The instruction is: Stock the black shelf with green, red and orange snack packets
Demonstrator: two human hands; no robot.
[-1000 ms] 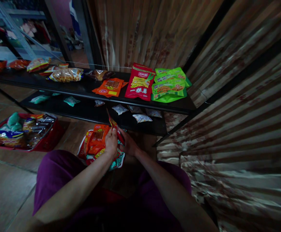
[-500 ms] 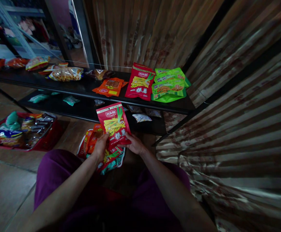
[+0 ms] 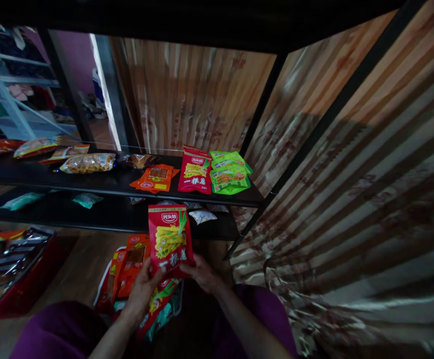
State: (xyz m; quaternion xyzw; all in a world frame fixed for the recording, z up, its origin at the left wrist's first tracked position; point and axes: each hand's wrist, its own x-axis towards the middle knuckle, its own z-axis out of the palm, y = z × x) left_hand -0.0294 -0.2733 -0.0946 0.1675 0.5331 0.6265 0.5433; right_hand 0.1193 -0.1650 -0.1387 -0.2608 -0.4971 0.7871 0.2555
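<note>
A red snack bag (image 3: 170, 237) with yellow sticks and a green onion printed on it is held upright between both hands. My left hand (image 3: 145, 284) grips its lower left edge, and my right hand (image 3: 201, 273) pinches the lower right corner. Beneath the hands, a basket (image 3: 102, 279) holds orange packets (image 3: 133, 262), another red bag (image 3: 160, 296) and teal packets. On the shelf (image 3: 134, 193) beyond stands a stack of matching red bags (image 3: 195, 172), between orange packets (image 3: 157, 178) and green bags (image 3: 230, 174).
At the left, a red basket (image 3: 26, 289) full of snack packs sits on the floor. Teal packets (image 3: 86, 200) and small white packets (image 3: 202, 216) lie on the lower shelf. Black posts and a pleated curtain (image 3: 344, 224) close off the right side.
My view has tilted up, so the shelves appear lower and the upper shelf's underside has come into sight. The red bag stays in both hands and stands straighter.
</note>
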